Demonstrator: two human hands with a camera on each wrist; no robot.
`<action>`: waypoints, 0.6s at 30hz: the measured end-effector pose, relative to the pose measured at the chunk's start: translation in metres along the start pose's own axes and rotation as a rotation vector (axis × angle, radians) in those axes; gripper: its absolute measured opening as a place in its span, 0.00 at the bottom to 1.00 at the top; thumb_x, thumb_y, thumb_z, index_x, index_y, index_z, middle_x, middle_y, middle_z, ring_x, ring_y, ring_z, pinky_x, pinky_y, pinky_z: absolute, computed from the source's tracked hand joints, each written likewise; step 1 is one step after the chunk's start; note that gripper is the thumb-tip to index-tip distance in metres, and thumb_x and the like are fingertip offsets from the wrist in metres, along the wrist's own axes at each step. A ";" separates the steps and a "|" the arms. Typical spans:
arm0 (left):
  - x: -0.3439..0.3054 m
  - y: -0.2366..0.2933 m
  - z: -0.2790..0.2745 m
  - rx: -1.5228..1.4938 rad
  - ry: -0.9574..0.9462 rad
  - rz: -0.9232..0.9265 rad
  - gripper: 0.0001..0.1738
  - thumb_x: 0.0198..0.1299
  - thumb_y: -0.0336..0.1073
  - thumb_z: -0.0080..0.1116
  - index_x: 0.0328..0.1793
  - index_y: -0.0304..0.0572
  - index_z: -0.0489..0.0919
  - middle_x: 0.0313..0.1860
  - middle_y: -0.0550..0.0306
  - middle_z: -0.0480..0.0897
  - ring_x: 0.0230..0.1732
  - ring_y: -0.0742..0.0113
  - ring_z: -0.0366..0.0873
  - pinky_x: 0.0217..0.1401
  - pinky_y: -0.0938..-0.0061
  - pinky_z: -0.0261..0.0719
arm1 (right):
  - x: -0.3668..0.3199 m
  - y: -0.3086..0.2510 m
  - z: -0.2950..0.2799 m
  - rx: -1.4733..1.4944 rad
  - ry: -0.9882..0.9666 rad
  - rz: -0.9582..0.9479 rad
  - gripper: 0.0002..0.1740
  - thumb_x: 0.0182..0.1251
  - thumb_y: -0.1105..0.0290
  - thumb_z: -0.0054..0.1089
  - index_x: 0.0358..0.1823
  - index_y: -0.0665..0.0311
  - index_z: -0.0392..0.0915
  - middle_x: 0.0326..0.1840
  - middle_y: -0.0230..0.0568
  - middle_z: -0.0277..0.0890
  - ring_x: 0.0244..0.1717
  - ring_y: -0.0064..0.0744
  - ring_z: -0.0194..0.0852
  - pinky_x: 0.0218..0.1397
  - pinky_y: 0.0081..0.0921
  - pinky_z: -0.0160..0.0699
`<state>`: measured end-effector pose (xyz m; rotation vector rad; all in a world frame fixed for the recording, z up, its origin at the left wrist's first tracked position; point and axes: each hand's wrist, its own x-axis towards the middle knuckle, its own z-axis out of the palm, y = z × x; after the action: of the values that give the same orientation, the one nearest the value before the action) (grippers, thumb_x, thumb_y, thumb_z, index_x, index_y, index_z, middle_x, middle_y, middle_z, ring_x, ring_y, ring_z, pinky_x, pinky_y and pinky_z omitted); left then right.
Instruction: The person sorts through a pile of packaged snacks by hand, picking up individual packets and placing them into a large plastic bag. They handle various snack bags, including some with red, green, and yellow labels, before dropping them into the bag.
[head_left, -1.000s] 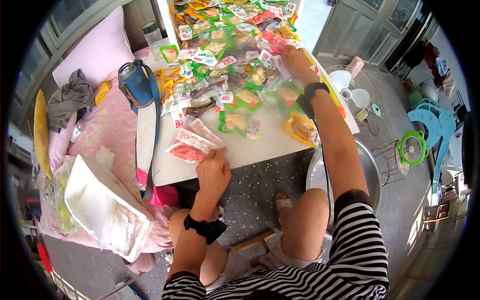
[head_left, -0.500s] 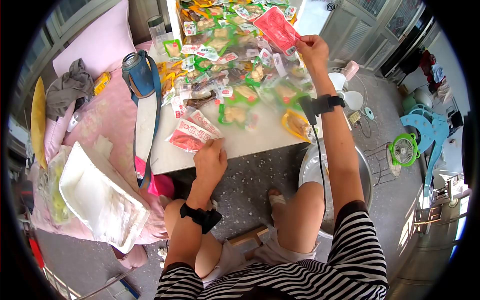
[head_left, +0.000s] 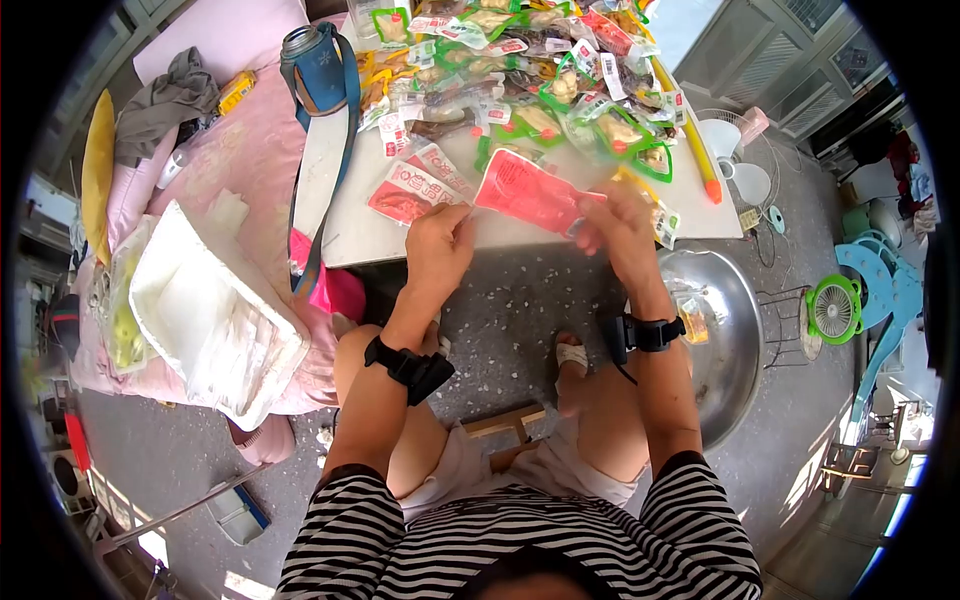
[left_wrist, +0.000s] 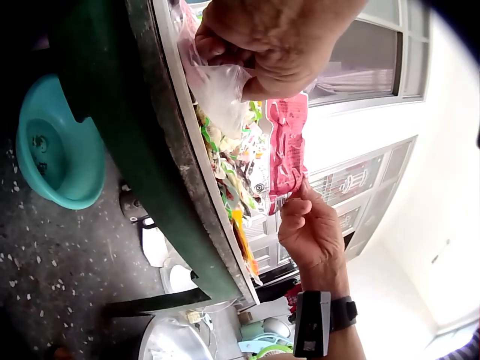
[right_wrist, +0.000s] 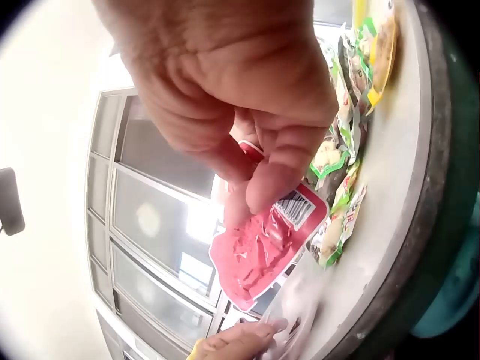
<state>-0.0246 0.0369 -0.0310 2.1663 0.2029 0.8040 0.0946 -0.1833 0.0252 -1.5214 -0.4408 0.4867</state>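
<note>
Carrying a red packet (head_left: 525,190) back from the far pile (head_left: 520,70), my right hand (head_left: 615,225) pinches it over the tabletop's (head_left: 360,240) near edge. My left hand (head_left: 440,245) (unmoved there) grips the red stack (head_left: 405,195), now just beside its match.

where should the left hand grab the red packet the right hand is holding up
Pinch the free left edge of the red packet, thumb and fingers on its flat faces, coming from the left. The right hand pinches its right end, so the thin pouch sticks out leftward over the table edge, toward the left hand, which itself grips clear plastic.
</note>
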 end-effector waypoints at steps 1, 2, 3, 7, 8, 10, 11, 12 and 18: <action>0.001 -0.001 0.000 0.007 0.001 0.007 0.10 0.55 0.24 0.60 0.43 0.28 0.82 0.25 0.47 0.80 0.22 0.67 0.73 0.28 0.74 0.70 | -0.002 0.001 -0.003 0.020 0.007 -0.012 0.08 0.68 0.71 0.61 0.43 0.68 0.76 0.30 0.36 0.81 0.23 0.21 0.78 0.25 0.14 0.77; 0.001 -0.002 0.001 0.012 0.002 0.013 0.10 0.55 0.24 0.59 0.43 0.28 0.82 0.26 0.47 0.80 0.22 0.67 0.73 0.28 0.75 0.70 | -0.003 0.002 -0.005 0.038 0.015 -0.023 0.08 0.68 0.72 0.60 0.43 0.68 0.75 0.30 0.36 0.81 0.24 0.21 0.79 0.26 0.15 0.78; 0.001 -0.002 0.002 0.017 0.002 0.018 0.10 0.55 0.24 0.59 0.43 0.28 0.82 0.26 0.46 0.80 0.22 0.67 0.74 0.28 0.75 0.70 | -0.004 0.002 -0.007 0.038 0.011 -0.035 0.07 0.67 0.73 0.61 0.43 0.68 0.76 0.33 0.37 0.81 0.27 0.22 0.80 0.29 0.15 0.79; 0.003 -0.005 -0.001 -0.047 -0.002 -0.042 0.09 0.57 0.24 0.58 0.43 0.28 0.82 0.26 0.50 0.80 0.24 0.69 0.73 0.30 0.76 0.71 | -0.009 0.011 -0.005 -0.003 -0.046 -0.279 0.06 0.64 0.80 0.61 0.41 0.68 0.76 0.44 0.41 0.80 0.39 0.27 0.81 0.41 0.19 0.81; 0.003 -0.004 -0.002 -0.081 0.008 -0.066 0.08 0.58 0.24 0.58 0.43 0.28 0.82 0.25 0.51 0.80 0.24 0.70 0.73 0.30 0.76 0.71 | -0.011 0.016 -0.001 -0.025 -0.072 -0.390 0.06 0.63 0.81 0.61 0.40 0.68 0.76 0.47 0.42 0.80 0.43 0.28 0.81 0.44 0.20 0.81; 0.003 -0.002 -0.003 -0.126 0.035 -0.093 0.07 0.58 0.26 0.58 0.41 0.29 0.81 0.25 0.49 0.79 0.25 0.65 0.74 0.30 0.73 0.71 | -0.015 0.025 0.004 -0.128 -0.096 -0.448 0.08 0.60 0.84 0.61 0.39 0.67 0.75 0.49 0.44 0.79 0.46 0.31 0.80 0.47 0.21 0.80; 0.003 0.000 -0.003 -0.135 0.052 -0.097 0.07 0.58 0.27 0.57 0.40 0.29 0.81 0.25 0.46 0.79 0.25 0.59 0.76 0.29 0.70 0.71 | -0.018 0.028 0.007 -0.180 -0.107 -0.478 0.09 0.58 0.85 0.61 0.38 0.67 0.75 0.51 0.45 0.78 0.48 0.33 0.80 0.48 0.22 0.80; 0.003 0.001 -0.003 -0.144 0.069 -0.101 0.07 0.59 0.28 0.57 0.39 0.30 0.81 0.25 0.43 0.78 0.25 0.54 0.77 0.28 0.67 0.71 | -0.020 0.030 0.011 -0.283 -0.064 -0.547 0.10 0.56 0.86 0.60 0.38 0.67 0.74 0.50 0.46 0.78 0.48 0.35 0.81 0.48 0.23 0.80; -0.001 0.014 -0.002 0.264 0.175 0.072 0.10 0.56 0.27 0.58 0.45 0.38 0.82 0.28 0.48 0.75 0.27 0.51 0.77 0.29 0.63 0.74 | -0.026 0.046 0.042 -0.545 0.127 -0.817 0.16 0.49 0.87 0.61 0.38 0.64 0.73 0.50 0.50 0.77 0.48 0.51 0.79 0.50 0.32 0.79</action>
<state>-0.0287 0.0284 -0.0205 2.3597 0.3383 1.0602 0.0485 -0.1632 -0.0196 -1.7018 -1.0892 -0.4015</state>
